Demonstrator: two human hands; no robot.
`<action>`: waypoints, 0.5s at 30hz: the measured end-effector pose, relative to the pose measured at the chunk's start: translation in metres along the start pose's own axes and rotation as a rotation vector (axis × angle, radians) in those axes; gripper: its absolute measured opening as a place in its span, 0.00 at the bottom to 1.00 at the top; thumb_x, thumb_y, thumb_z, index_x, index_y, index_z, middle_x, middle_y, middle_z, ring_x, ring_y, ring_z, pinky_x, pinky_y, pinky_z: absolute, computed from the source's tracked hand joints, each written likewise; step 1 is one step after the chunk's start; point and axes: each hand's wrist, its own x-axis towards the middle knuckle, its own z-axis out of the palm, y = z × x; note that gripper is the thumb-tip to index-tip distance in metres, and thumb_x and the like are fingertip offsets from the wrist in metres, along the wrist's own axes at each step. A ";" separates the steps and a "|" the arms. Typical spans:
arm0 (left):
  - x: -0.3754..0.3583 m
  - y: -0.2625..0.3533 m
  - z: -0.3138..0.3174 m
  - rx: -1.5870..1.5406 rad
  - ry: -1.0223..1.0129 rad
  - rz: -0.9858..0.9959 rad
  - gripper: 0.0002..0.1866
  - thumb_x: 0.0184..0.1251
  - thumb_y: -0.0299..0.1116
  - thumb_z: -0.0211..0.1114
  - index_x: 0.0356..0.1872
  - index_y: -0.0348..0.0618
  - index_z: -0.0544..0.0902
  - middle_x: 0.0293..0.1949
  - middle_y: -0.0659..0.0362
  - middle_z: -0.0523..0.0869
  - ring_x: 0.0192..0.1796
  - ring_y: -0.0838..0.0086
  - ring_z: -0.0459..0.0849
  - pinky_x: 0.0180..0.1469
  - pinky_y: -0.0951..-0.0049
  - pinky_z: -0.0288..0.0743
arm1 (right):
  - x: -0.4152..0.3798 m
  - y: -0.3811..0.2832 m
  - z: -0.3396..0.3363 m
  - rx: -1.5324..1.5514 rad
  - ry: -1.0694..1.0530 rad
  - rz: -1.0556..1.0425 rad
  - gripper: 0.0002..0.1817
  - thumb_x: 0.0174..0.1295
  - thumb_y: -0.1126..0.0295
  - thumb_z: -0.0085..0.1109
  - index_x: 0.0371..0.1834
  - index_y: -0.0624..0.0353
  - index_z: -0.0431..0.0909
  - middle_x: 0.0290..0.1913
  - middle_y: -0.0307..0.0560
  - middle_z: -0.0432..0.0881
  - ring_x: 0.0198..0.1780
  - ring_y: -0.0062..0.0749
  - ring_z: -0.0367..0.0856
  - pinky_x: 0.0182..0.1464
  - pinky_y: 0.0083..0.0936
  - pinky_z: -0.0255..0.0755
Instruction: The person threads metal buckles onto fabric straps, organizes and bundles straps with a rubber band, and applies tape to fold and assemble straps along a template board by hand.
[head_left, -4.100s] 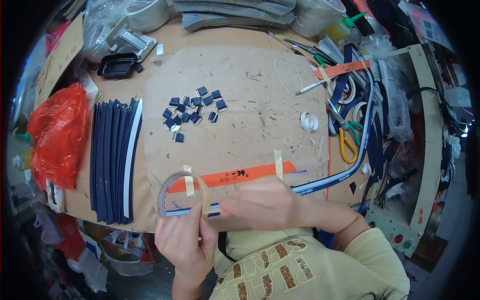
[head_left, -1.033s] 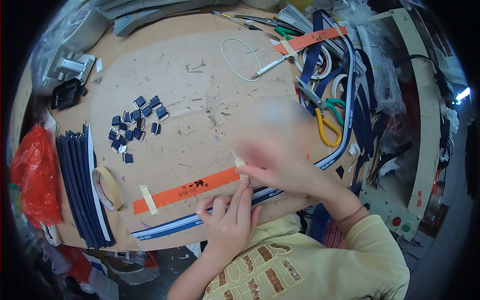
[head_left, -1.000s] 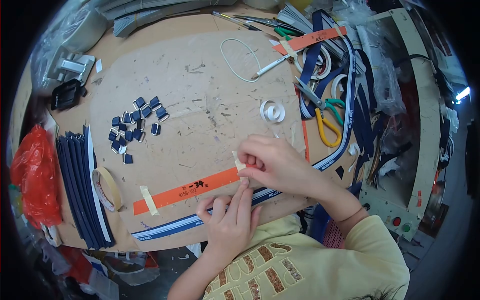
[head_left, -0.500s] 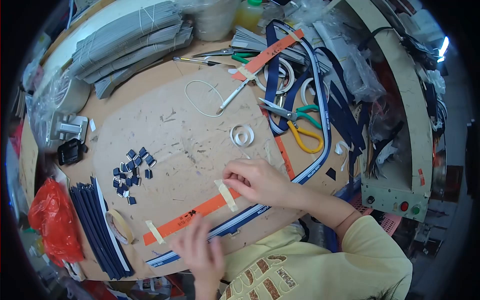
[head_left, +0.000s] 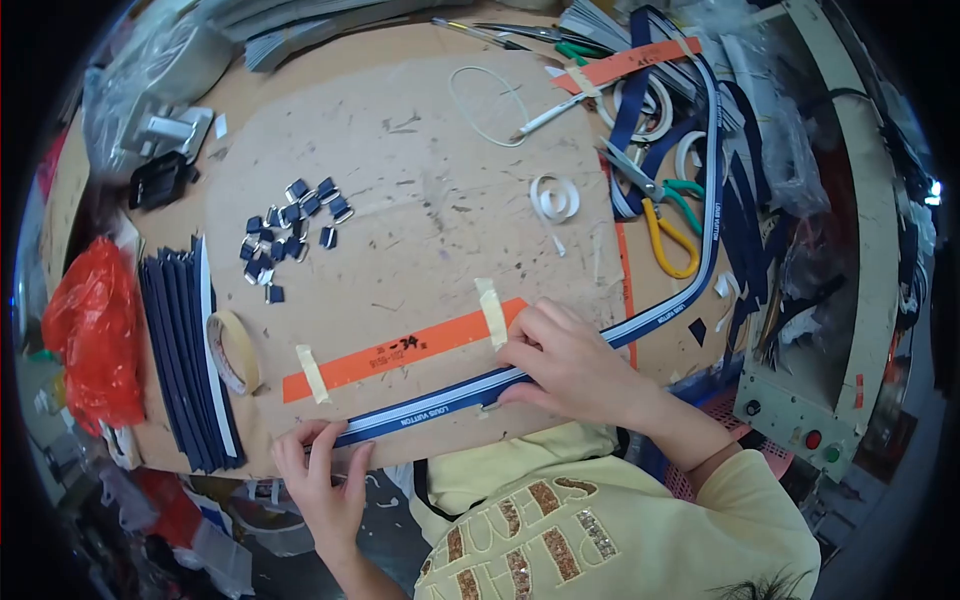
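A blue-and-white lettered webbing strap point(head_left: 425, 409) lies along the near side of the table, below an orange paper strip point(head_left: 400, 352) taped to the surface. My left hand point(head_left: 325, 475) pinches the strap's left end between thumb and fingers. Farther right, my right hand point(head_left: 570, 365) grips the same strap, its fingers above and thumb below. Beside that thumb a small metal piece point(head_left: 489, 406) shows at the strap's lower edge. From my right hand the strap curves up the right side of the table.
Several small navy tabs with metal rings point(head_left: 290, 225) lie at left, near navy strips point(head_left: 180, 360) and a masking tape roll point(head_left: 232, 352). Scissors point(head_left: 660, 190) with green and yellow handles rest at right. A curled white ribbon point(head_left: 554, 200) lies mid-table. A machine panel point(head_left: 800, 430) stands at far right.
My left hand has moved left and down onto the strap's end. My right hand has left the white ribbon and taken hold of the strap. The camera view has shifted.
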 end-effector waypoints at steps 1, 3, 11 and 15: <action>-0.002 -0.001 0.000 0.009 0.014 -0.014 0.14 0.50 0.23 0.69 0.40 0.41 0.84 0.37 0.59 0.78 0.40 0.66 0.73 0.44 0.68 0.68 | 0.002 -0.002 0.002 -0.044 -0.036 -0.008 0.11 0.53 0.69 0.67 0.36 0.57 0.77 0.35 0.40 0.74 0.38 0.31 0.71 0.42 0.25 0.67; -0.004 -0.005 0.000 0.013 0.035 -0.034 0.14 0.50 0.23 0.70 0.40 0.41 0.84 0.38 0.59 0.78 0.41 0.66 0.73 0.44 0.68 0.68 | 0.007 -0.002 0.002 -0.024 -0.065 -0.022 0.11 0.52 0.68 0.68 0.36 0.57 0.76 0.35 0.39 0.73 0.38 0.31 0.71 0.42 0.24 0.66; 0.000 0.003 0.011 0.017 0.031 0.175 0.14 0.48 0.24 0.71 0.39 0.41 0.84 0.39 0.59 0.79 0.40 0.64 0.75 0.44 0.65 0.69 | 0.001 0.006 -0.018 -0.087 -0.057 0.095 0.14 0.49 0.65 0.70 0.33 0.56 0.74 0.34 0.39 0.72 0.38 0.31 0.70 0.41 0.23 0.65; 0.010 0.038 0.044 -0.165 -0.040 0.386 0.12 0.48 0.23 0.70 0.37 0.41 0.84 0.38 0.59 0.80 0.35 0.67 0.75 0.40 0.69 0.70 | -0.012 0.010 -0.020 -0.108 -0.020 0.143 0.14 0.49 0.65 0.70 0.31 0.56 0.74 0.34 0.39 0.72 0.38 0.32 0.70 0.41 0.24 0.65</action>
